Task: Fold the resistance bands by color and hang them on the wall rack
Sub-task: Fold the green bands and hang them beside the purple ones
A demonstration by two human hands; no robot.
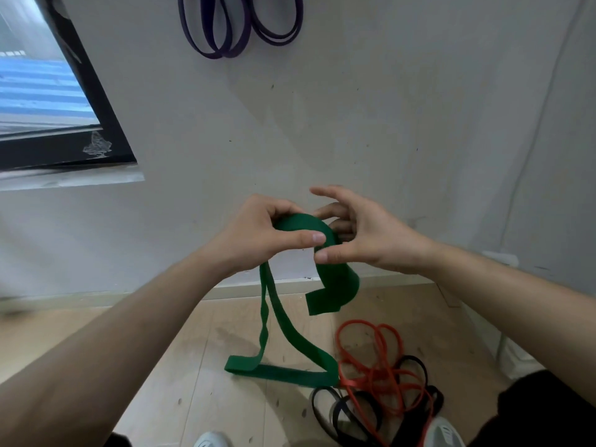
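Note:
A wide green resistance band (335, 279) is held up in front of the wall. My left hand (258, 233) pinches its top fold between thumb and fingers. My right hand (358, 233) touches the same fold from the right, thumb on the band and fingers spread behind it. The band's long loop hangs down and lies on the wooden floor. Purple bands (238, 27) hang in loops on the wall at the top; the rack itself is out of view. Orange bands (380, 359) and black bands (348, 411) lie tangled on the floor at the lower right.
A dark-framed window (80, 117) sits in the wall at the left. A white baseboard (245, 287) runs along the wall's foot. My shoes (442, 430) show at the bottom edge beside the tangled bands.

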